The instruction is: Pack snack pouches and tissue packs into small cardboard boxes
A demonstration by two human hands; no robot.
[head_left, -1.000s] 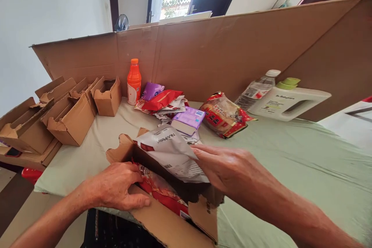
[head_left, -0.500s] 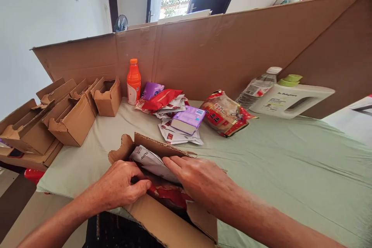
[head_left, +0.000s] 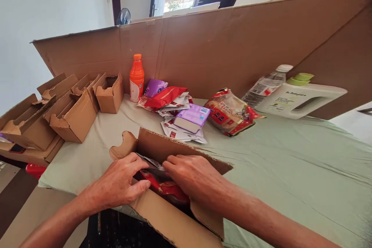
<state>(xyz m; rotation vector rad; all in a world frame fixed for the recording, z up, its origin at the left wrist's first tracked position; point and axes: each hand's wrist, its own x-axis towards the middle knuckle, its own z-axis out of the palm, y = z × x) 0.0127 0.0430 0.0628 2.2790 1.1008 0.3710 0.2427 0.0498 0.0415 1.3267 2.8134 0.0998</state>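
Close in front of me is a cardboard box [head_left: 174, 217] with its top open. Inside it lie a red package [head_left: 170, 188] and, along the far wall, a white packet [head_left: 151, 161], of which only a narrow strip shows. My left hand [head_left: 126, 180] reaches over the box's left end, thumb and fingers apart, its fingertips near the white packet and the red package. From the right, my right hand [head_left: 188, 174] dips into the box. Its fingers are curled at the white packet's edge, and their tips are partly hidden.
Beyond the box lie white sachets [head_left: 181, 133], a purple tissue pack [head_left: 192, 118], a red packet [head_left: 165, 98] and a red-and-clear food bag [head_left: 229, 112]. An orange bottle [head_left: 136, 79], water bottle [head_left: 266, 87] and white jug [head_left: 310, 99] stand behind. Several cardboard boxes [head_left: 77, 118] are left.
The white packet has gone down deeper into the box, with my right hand lowered along it. My left hand has shifted only slightly, and the whole view has tilted a little.
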